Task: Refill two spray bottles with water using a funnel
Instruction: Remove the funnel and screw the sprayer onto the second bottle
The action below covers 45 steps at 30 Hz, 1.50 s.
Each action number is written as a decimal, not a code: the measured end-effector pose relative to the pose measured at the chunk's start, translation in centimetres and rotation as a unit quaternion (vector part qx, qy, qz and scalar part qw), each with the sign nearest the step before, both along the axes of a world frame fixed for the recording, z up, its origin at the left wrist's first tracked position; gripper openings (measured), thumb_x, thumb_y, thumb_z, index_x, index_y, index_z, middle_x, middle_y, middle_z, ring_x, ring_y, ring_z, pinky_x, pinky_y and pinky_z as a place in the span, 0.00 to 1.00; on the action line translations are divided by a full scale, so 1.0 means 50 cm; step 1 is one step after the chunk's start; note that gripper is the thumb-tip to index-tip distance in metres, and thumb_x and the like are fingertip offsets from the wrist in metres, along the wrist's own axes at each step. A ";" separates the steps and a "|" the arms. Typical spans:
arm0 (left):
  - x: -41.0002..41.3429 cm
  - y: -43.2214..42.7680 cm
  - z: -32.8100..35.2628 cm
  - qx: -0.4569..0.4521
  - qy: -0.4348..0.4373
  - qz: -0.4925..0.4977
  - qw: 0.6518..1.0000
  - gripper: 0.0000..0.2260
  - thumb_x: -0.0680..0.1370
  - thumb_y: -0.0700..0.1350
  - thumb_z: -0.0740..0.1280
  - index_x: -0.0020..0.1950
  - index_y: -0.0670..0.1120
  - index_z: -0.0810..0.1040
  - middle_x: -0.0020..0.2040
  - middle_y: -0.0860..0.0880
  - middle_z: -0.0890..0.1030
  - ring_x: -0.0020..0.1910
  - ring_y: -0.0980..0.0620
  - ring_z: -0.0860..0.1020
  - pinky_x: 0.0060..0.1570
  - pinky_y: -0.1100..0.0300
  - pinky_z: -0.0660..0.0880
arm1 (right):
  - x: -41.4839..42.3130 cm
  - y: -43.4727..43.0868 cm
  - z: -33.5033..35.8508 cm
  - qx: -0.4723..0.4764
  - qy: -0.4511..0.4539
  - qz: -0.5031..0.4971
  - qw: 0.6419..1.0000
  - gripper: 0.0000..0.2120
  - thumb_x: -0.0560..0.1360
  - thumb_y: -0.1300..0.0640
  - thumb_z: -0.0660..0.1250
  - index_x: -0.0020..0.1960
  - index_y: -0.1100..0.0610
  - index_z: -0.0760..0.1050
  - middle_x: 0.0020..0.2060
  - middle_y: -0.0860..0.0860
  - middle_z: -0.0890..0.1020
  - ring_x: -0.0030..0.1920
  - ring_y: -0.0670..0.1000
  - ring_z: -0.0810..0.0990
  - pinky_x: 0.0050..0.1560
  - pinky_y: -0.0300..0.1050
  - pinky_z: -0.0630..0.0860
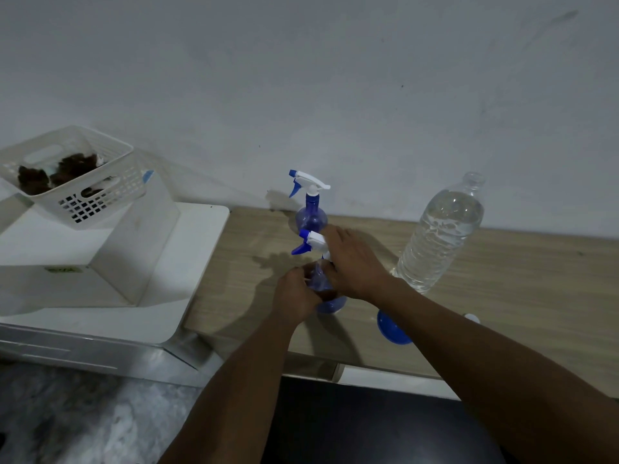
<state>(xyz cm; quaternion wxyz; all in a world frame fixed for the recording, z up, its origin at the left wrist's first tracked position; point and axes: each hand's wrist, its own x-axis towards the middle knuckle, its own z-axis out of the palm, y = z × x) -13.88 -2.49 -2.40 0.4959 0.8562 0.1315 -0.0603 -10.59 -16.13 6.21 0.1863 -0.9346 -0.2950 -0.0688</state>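
Two blue spray bottles with white-and-blue trigger heads stand on the wooden table. The far spray bottle is upright near the wall, untouched. My left hand is wrapped around the body of the near spray bottle. Over its trigger head and neck lies my right hand, gripping it. A clear water bottle, uncapped and nearly full, stands to the right. The blue funnel lies on the table under my right forearm, partly hidden.
A white plastic basket with dark contents sits on a white unit at the left. A small white cap lies near the funnel. The wall runs close behind the table. A dark surface lies below the table's front edge.
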 end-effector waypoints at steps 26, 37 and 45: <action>-0.013 -0.006 0.015 -0.004 0.006 -0.004 1.000 0.20 0.60 0.57 0.80 0.48 0.57 0.78 0.46 0.53 0.84 0.48 0.51 0.83 0.56 0.49 0.80 | -0.026 -0.001 0.002 -0.044 -0.026 -0.040 0.998 0.22 0.73 0.50 0.68 0.63 0.56 0.67 0.53 0.54 0.77 0.51 0.57 0.75 0.52 0.52 0.72; -0.018 0.004 0.046 -0.049 0.014 -0.088 0.995 0.25 0.65 0.44 0.83 0.58 0.50 0.79 0.51 0.55 0.82 0.50 0.57 0.81 0.45 0.70 0.76 | -0.029 -0.028 -0.009 0.138 0.078 -0.118 0.980 0.17 0.70 0.55 0.75 0.54 0.56 0.72 0.44 0.51 0.79 0.41 0.53 0.78 0.38 0.45 0.70; -0.005 -0.014 0.124 -0.093 0.216 -0.248 0.940 0.21 0.68 0.52 0.80 0.60 0.56 0.82 0.58 0.54 0.84 0.59 0.53 0.81 0.60 0.53 0.78 | -0.040 -0.075 -0.024 0.450 0.304 -0.255 0.800 0.10 0.73 0.54 0.72 0.49 0.57 0.75 0.38 0.51 0.79 0.37 0.50 0.77 0.41 0.46 0.75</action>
